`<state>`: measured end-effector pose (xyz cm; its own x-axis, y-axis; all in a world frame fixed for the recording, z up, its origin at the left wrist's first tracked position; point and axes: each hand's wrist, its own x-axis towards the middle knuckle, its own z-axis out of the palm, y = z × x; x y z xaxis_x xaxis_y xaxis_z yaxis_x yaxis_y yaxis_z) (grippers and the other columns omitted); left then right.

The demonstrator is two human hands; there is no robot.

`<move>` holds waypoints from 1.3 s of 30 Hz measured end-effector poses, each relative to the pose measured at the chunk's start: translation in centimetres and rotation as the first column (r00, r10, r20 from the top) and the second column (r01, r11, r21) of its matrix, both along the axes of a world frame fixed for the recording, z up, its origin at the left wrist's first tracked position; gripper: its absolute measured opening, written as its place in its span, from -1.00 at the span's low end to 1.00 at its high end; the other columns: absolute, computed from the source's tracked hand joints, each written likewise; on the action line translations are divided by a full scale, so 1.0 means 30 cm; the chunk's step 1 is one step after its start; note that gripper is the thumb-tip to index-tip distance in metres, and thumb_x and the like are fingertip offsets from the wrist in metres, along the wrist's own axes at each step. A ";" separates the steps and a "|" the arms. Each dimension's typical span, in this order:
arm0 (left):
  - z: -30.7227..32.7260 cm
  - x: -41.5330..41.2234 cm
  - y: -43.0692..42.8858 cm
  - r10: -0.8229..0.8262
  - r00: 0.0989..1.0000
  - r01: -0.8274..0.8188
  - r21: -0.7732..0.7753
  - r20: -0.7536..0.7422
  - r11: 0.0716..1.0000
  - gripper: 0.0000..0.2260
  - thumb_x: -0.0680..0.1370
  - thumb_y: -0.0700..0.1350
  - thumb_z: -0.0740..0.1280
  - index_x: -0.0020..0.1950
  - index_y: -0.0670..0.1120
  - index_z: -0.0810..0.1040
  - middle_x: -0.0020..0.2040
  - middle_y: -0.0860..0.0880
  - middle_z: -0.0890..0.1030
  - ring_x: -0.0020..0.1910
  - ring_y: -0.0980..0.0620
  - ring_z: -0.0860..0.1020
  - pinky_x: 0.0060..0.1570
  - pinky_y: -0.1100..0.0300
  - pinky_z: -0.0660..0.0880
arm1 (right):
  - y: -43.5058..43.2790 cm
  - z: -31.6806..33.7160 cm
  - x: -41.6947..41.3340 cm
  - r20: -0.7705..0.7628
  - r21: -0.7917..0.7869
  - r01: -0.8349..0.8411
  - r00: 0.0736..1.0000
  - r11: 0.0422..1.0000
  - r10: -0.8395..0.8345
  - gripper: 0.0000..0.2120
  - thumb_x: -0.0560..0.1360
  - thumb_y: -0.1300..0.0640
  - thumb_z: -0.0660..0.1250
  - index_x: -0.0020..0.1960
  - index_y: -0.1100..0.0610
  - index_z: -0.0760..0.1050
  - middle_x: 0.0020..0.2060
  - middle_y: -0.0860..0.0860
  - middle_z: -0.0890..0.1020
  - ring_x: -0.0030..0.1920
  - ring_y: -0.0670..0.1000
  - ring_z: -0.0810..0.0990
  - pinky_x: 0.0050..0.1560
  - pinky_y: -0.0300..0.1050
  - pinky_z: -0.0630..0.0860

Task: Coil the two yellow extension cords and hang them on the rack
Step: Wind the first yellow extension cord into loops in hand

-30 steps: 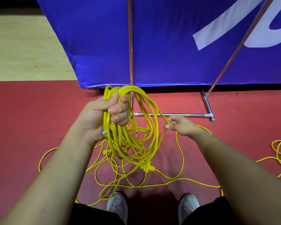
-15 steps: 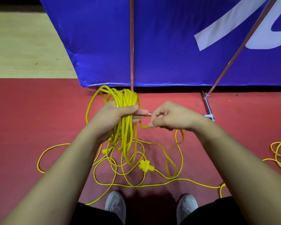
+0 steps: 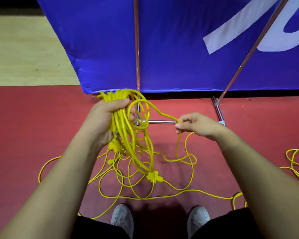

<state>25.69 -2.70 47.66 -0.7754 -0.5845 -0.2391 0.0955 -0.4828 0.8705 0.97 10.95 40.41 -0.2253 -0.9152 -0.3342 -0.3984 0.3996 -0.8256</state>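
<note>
And the hands had parted again! Half a second before, they met in the middle of the frame. Now the left hand (image 3: 104,121) stayed put at centre left, fingers and thumb wrapped tight round the top of the coil (image 3: 126,133), with a fresh loop sitting just above its knuckles. That loop was new, so another turn had gone on.

The right hand (image 3: 195,125) had swung out to centre right, well apart from the left, and pinched the running strand (image 3: 162,114) between thumb and fingertips. The strand stretched slack from the new loop to that pinch, then dropped to the floor.

The coil hung down from the left fist, squeezed narrow rather than open as a ring as it was a second back. A yellow plug (image 3: 154,176) showed at its lower end, by the tangle. Below it plenty of loose cord (image 3: 145,197) sprawled across the red floor (image 3: 24,135) in the lower middle, running off to the right.

So this cord looked only part gathered, by my reading. The second cord (image 3: 297,159) lay in a heap at the right edge, untouched. The metal frame (image 3: 162,121), presumably the rack, stood just beyond the hands before the blue banner (image 3: 171,49). Nothing hung on it yet.
</note>
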 end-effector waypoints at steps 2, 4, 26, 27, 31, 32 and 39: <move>0.008 0.011 -0.007 -0.002 0.997 0.007 -0.064 0.073 0.998 -0.83 0.52 -0.22 0.23 -0.23 -0.19 0.55 -0.39 -0.12 0.56 -0.48 -0.02 0.54 -0.36 0.13 0.53 | -0.006 -0.002 0.011 0.217 -0.081 0.156 0.967 0.984 -0.135 -0.88 0.57 0.21 0.32 -0.07 0.28 0.52 -0.32 0.14 0.58 -0.28 0.04 0.63 -0.09 -0.10 0.58; 0.003 0.010 0.005 0.003 0.988 0.012 -0.092 0.155 0.996 -0.87 0.54 -0.27 0.22 -0.15 -0.25 0.53 -0.34 -0.18 0.64 -0.44 -0.07 0.63 -0.37 0.08 0.62 | -0.037 0.030 0.040 0.293 -0.170 0.287 0.928 0.943 -0.230 -0.90 0.60 0.19 0.29 0.00 0.23 0.51 -0.43 0.08 0.42 -0.46 0.00 0.43 -0.37 -0.19 0.47; -0.001 0.009 0.032 -0.203 0.977 0.195 0.126 0.058 0.973 -0.92 0.46 -0.21 0.27 -0.20 -0.19 0.53 -0.40 -0.10 0.51 -0.50 -0.01 0.48 -0.37 0.14 0.50 | -0.030 0.052 0.078 -0.032 -0.080 -0.076 0.997 0.994 0.074 -0.92 0.52 0.19 0.41 -0.12 0.17 0.54 -0.33 0.06 0.60 -0.28 -0.04 0.55 -0.10 -0.02 0.49; -0.002 0.011 0.031 -0.210 0.970 0.199 0.093 0.119 0.975 -0.89 0.42 -0.21 0.30 -0.22 -0.23 0.58 -0.39 -0.14 0.57 -0.49 -0.05 0.54 -0.38 0.13 0.53 | -0.035 0.049 0.076 0.071 -0.134 0.036 0.997 0.990 -0.026 -0.94 0.51 0.23 0.41 -0.09 0.18 0.53 -0.33 0.10 0.61 -0.30 0.01 0.59 -0.10 -0.02 0.53; -0.004 0.013 0.044 -0.225 0.948 0.198 0.140 0.223 0.970 -0.84 0.35 -0.22 0.28 -0.21 -0.27 0.60 -0.28 -0.29 0.66 -0.38 -0.16 0.66 -0.37 0.02 0.63 | -0.066 0.114 0.083 0.217 -0.323 0.283 0.951 0.903 -0.221 -0.92 0.47 0.20 0.46 -0.17 0.12 0.58 -0.43 0.09 0.46 -0.42 0.00 0.38 -0.39 -0.17 0.36; -0.006 0.010 0.047 -0.234 0.949 0.203 0.161 0.211 0.966 -0.84 0.35 -0.21 0.27 -0.22 -0.25 0.61 -0.26 -0.30 0.66 -0.35 -0.17 0.67 -0.33 0.00 0.63 | -0.068 0.132 0.088 0.181 -0.348 0.261 0.961 0.900 -0.209 -0.93 0.45 0.18 0.48 -0.19 0.10 0.61 -0.44 0.08 0.46 -0.42 -0.01 0.35 -0.41 -0.18 0.32; -0.025 -0.004 0.054 -0.296 0.942 0.267 0.180 0.156 0.947 -0.76 0.45 -0.10 0.27 -0.23 -0.24 0.63 -0.40 -0.14 0.62 -0.50 -0.02 0.58 -0.40 0.13 0.59 | -0.089 0.212 0.216 -0.081 -0.363 -0.086 0.995 0.928 0.061 -0.88 0.42 0.20 0.50 -0.19 0.25 0.62 -0.52 -0.15 0.52 -0.43 -0.15 0.37 -0.40 -0.26 0.30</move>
